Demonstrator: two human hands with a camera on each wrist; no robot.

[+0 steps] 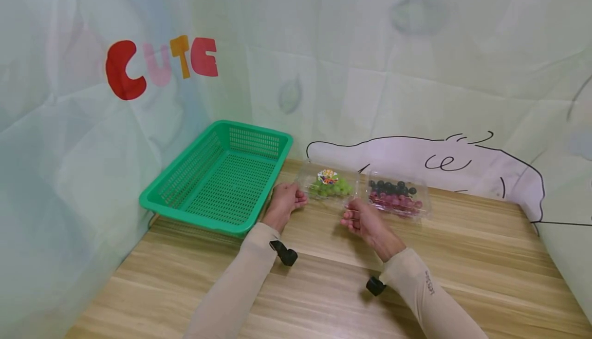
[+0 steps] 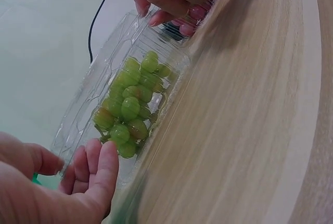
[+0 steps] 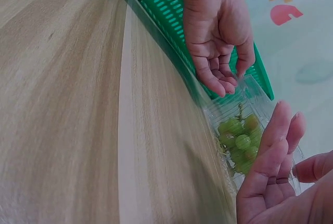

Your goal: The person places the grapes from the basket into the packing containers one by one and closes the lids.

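A clear plastic clamshell box [image 1: 306, 174] with a round colourful label holds green grapes [image 2: 130, 99] and rests on the table near the back wall. My left hand [image 1: 284, 201] pinches the rim at its left end between thumb and curled fingers. At the right end, my right hand [image 1: 366, 221] has its thumb and fingers on the rim, pinching it. The right wrist view has the right fingers [image 3: 276, 151] overlapping part of the grapes. Just right of this box stands a second clear box [image 1: 424, 206] with dark and red grapes.
A green slotted plastic basket [image 1: 213, 222] stands at the left, close beside my left hand. Printed fabric walls [image 1: 342, 92] close off the back and left of the wooden table [image 1: 319, 287].
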